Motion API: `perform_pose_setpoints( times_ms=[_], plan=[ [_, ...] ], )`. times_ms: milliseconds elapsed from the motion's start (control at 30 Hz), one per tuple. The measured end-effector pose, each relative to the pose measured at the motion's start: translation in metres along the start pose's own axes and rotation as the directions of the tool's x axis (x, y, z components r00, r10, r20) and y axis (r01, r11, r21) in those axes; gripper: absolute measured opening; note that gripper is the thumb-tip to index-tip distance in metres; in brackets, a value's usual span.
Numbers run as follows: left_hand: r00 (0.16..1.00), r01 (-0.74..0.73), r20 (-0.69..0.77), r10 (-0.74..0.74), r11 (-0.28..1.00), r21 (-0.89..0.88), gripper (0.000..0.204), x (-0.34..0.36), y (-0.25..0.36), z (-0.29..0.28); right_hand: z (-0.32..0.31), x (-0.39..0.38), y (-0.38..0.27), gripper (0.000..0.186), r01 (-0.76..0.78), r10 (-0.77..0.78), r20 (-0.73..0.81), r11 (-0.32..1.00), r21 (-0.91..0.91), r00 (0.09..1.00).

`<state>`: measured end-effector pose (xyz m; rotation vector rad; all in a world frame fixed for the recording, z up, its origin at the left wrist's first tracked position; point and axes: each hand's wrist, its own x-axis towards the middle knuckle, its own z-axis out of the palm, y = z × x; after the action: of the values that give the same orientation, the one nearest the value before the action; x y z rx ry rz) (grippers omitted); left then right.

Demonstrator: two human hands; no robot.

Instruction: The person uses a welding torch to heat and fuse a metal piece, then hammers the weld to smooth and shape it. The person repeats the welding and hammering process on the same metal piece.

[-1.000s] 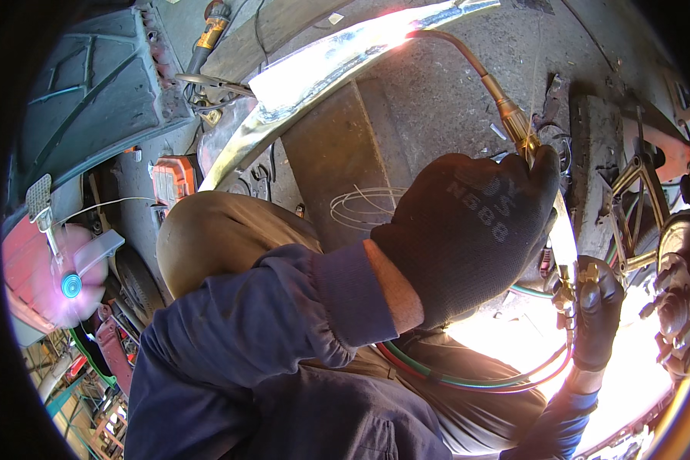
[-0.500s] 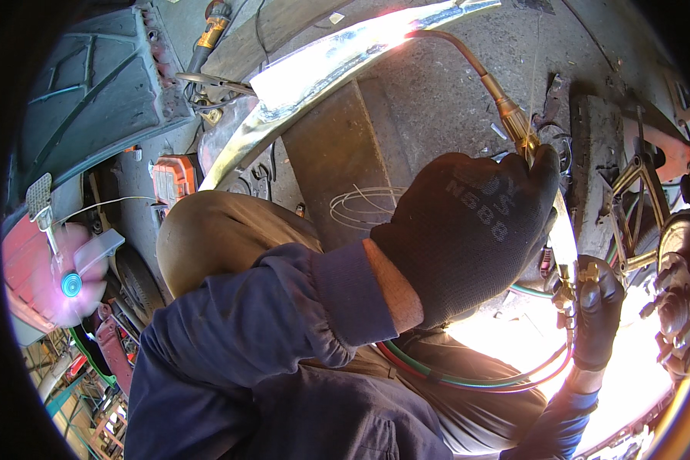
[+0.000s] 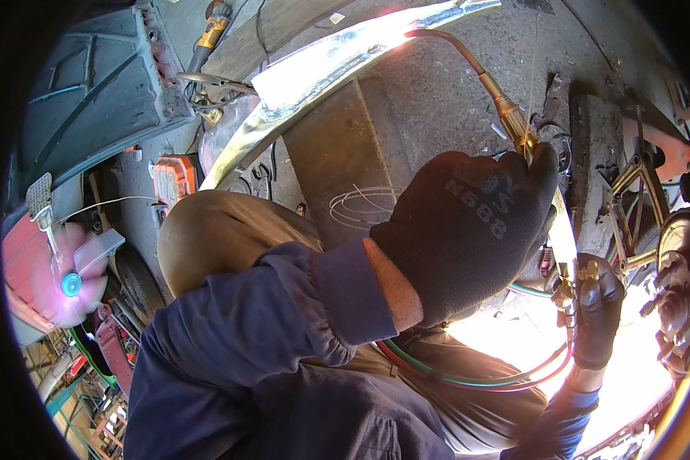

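Observation:
My left hand [image 3: 468, 230], in a black work glove, is closed round a gas torch [image 3: 516, 123] just behind its brass mixer. The torch's thin curved copper neck reaches up and left, its tip at a glowing spot on a curved sheet-metal panel [image 3: 314, 73]. At the torch's rear, my gloved right hand [image 3: 599, 307] is closed about the handle by the brass valves [image 3: 566, 295]; its fingers are partly hidden. Red and green hoses [image 3: 468, 381] loop from there across my lap. A thin wire rises beside my left hand; whether I hold it I cannot tell.
A coil of thin wire [image 3: 360, 207] lies by a flat brown plate [image 3: 333, 146]. Left are an orange case [image 3: 174, 180], a spinning fan [image 3: 71, 284] and a dark vehicle panel [image 3: 92, 100]. An angle grinder [image 3: 209, 34] lies beyond. Metal parts [image 3: 675, 284] crowd the right.

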<state>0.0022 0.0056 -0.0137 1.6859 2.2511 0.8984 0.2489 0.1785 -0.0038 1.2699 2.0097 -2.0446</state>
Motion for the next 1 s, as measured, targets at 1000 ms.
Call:
perform_pose_setpoints(
  times_ms=[1000],
  plan=[
    [0.995, -0.091, -0.048, 0.093, 0.995, 0.043, 0.052, -0.0024, -0.0032, 0.0035, 0.001, -0.0032, 0.0082, 0.069, -0.008, 0.008, -0.03, 1.0, 0.005, 1.0]
  ],
)
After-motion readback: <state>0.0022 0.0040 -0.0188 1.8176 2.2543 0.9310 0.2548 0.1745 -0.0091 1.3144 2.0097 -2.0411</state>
